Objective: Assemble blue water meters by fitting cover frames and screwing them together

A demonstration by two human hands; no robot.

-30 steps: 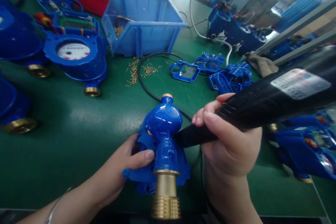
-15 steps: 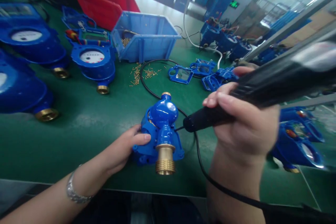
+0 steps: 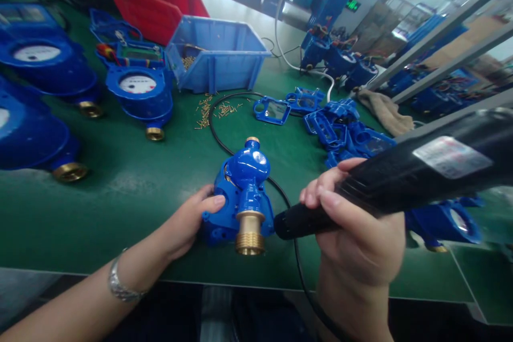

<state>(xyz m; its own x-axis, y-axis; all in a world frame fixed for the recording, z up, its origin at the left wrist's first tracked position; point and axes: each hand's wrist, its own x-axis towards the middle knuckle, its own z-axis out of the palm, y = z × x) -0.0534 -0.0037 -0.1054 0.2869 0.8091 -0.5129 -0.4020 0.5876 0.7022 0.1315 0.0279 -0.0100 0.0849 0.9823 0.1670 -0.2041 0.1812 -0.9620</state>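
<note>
A blue water meter (image 3: 251, 171) with a threaded brass end (image 3: 250, 238) rests on the green bench, its underside turned up. My left hand (image 3: 196, 219) grips its left side, thumb on the blue casing and the other fingers hidden behind. In my right hand (image 3: 360, 230) is a black electric screwdriver (image 3: 401, 171), fingers wrapped round its body. Its nose touches or nearly touches the meter's lower right edge; the bit is hidden from view. A black cord (image 3: 298, 256) runs beneath the tool.
Several more meters (image 3: 138, 91) stand at the left. Behind are a blue bin (image 3: 218, 69) holding small brass parts and a red bin (image 3: 148, 5). Loose brass screws (image 3: 224, 109) lie before the blue bin. Blue cover frames (image 3: 274, 109) are piled at the right, near a grey cloth (image 3: 385, 112).
My right hand has brought the screwdriver down and to a flatter angle, from the meter's middle right side to its lower right edge. My left hand keeps its hold on the meter.
</note>
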